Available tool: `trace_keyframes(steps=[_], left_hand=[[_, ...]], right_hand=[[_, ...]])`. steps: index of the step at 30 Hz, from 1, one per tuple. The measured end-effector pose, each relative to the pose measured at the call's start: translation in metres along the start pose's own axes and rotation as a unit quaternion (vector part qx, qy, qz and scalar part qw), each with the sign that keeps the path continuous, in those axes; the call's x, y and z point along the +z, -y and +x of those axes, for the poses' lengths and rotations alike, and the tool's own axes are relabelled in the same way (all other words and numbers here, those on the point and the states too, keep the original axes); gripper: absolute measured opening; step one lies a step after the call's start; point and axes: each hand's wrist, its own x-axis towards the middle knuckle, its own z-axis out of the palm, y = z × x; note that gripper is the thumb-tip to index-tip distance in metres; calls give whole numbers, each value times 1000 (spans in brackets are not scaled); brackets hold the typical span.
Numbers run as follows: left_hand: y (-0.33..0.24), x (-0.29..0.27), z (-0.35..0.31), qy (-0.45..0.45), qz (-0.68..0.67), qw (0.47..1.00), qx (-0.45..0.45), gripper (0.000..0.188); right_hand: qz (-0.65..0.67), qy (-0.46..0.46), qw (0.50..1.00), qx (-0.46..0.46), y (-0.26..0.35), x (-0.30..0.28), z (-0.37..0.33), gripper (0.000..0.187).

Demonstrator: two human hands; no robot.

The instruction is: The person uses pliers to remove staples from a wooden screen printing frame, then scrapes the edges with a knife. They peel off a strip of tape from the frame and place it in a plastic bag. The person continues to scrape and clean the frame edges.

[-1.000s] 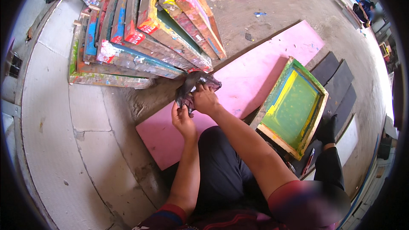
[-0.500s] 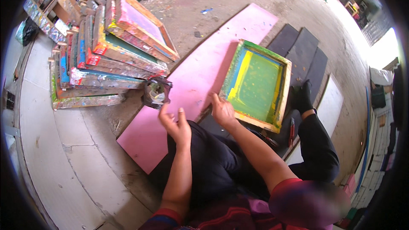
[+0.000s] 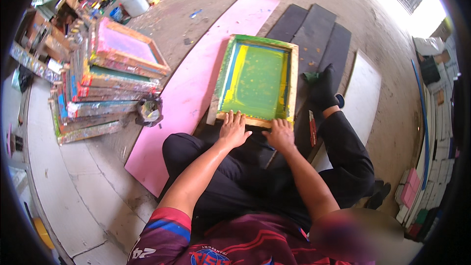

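Looking down past our knees, we have both palms planted on the near edge of the screen-printing frame [image 3: 256, 79], and neither one grips anything. Our left hand [image 3: 233, 129] lies flat on the wooden rail with its fingers [image 3: 235, 117] spread and pointing away from us, just reaching the green mesh. Our right hand [image 3: 280, 134] sits just beside it on the same rail, fingers loosely fanned and pressing down, thumb tucked toward the left hand. The frame itself lies flat on the floor right in front of us, its mesh coated green with a yellow band down the left side and paint crusted along the wood; its left side overlaps the long pink board [image 3: 196, 83], while its right side rests over the dark mats [image 3: 319, 34]. We sit cross-legged in black trousers, and our socked foot [image 3: 321, 91] rests against the frame's right rail. A small red-handled tool [image 3: 312, 127] lies on the floor just right of our right hand. Off to our left, a stack of paint-smeared frames [image 3: 105, 81] leans in a heap, well apart from our hands, with a crumpled dark bag [image 3: 149, 111] sitting at its foot on the edge of the pink board. Farther back, paint buckets [image 3: 133, 1] cluster on the concrete.
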Motion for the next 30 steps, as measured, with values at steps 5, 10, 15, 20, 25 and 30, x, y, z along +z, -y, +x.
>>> trace_keyframes(steps=[5, 10, 15, 20, 25, 30], left_hand=[[-7, 1, 15, 4, -93, 995, 47, 77], [30, -4, 25, -115, -57, 981, -148, 71], [74, 13, 43, -100, -181, 910, -359, 85], [111, 31, 52, -24, -295, 868, -399, 69], [107, -10, 50, -95, -319, 874, -353, 46], [96, -115, 14, -264, -158, 906, -290, 38]], right_hand=[[21, -40, 996, -80, -11, -2, -2, 61], [90, -113, 984, 102, -54, 3, -5, 61], [200, -65, 930, 301, -65, 23, 13, 71], [166, -56, 935, 309, -49, 26, 25, 49], [162, -143, 927, 306, -50, 29, 29, 35], [255, -212, 900, 282, -15, 40, 35, 35]])
